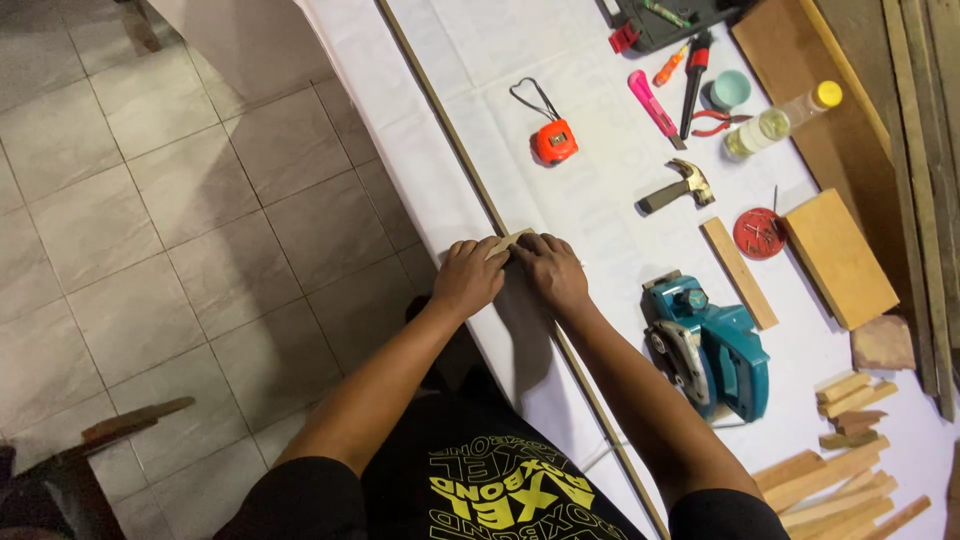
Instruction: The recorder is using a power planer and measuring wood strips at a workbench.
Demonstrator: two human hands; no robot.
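White-covered table [590,190], orange tape measure [554,141], hammer [680,186], teal power planer [708,345] (on its side), wood offcuts [845,470]

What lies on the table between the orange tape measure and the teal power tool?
In the head view, between the orange tape measure and the teal power tool, a hammer lies on the white table cover; the rest of that stretch is bare.

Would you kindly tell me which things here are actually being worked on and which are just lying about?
In hand: left hand and right hand press a small wood piece on the long thin strip.

Lying about: tape measure, hammer, electric planer, wood offcuts.
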